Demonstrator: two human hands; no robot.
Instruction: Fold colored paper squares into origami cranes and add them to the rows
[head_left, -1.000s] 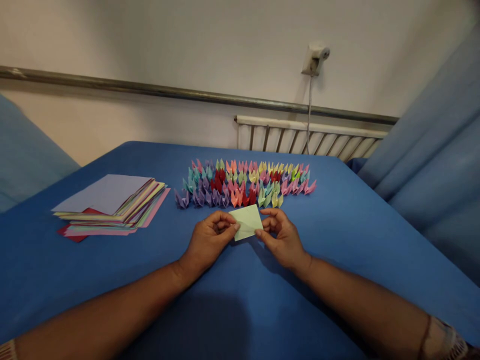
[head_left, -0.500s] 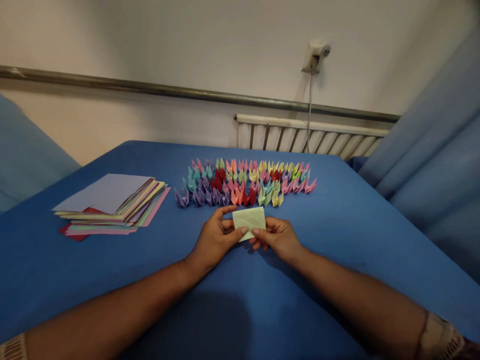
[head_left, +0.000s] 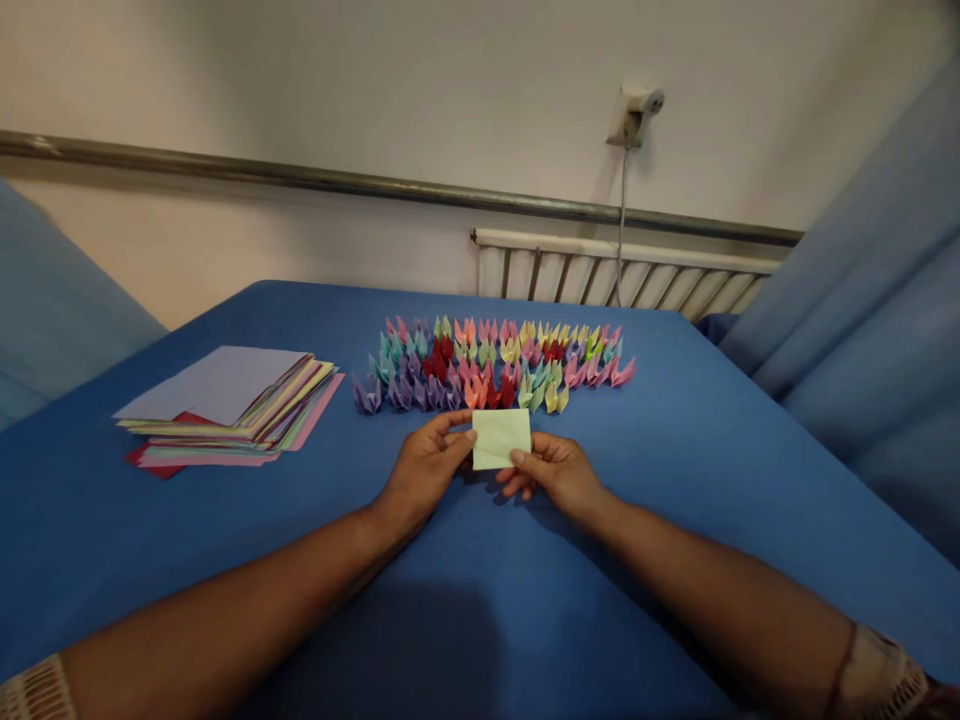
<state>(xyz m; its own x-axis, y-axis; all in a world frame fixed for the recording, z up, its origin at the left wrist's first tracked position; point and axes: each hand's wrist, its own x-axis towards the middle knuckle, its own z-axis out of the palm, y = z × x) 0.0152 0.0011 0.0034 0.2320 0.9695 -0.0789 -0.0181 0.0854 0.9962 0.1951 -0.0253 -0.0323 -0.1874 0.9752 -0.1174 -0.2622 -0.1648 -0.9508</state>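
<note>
A small folded pale green paper (head_left: 501, 437) is held just above the blue table (head_left: 675, 470), between both hands. My left hand (head_left: 424, 464) pinches its left edge with thumb and fingers. My right hand (head_left: 553, 470) grips its lower right edge, thumb on top. Just beyond the paper stand rows of several small folded paper pieces (head_left: 491, 364) in purple, red, pink, yellow and green.
A stack of coloured paper sheets (head_left: 232, 403) lies on the table at the left. Behind the table are a wall rail (head_left: 300, 180), a white radiator (head_left: 622, 270) and a wall socket with a cord (head_left: 634, 105). Blue cloth surfaces rise at the right (head_left: 862, 290) and left.
The green paper has turned from a tilted position to square and upright. Both hands have drawn closer together on it.
</note>
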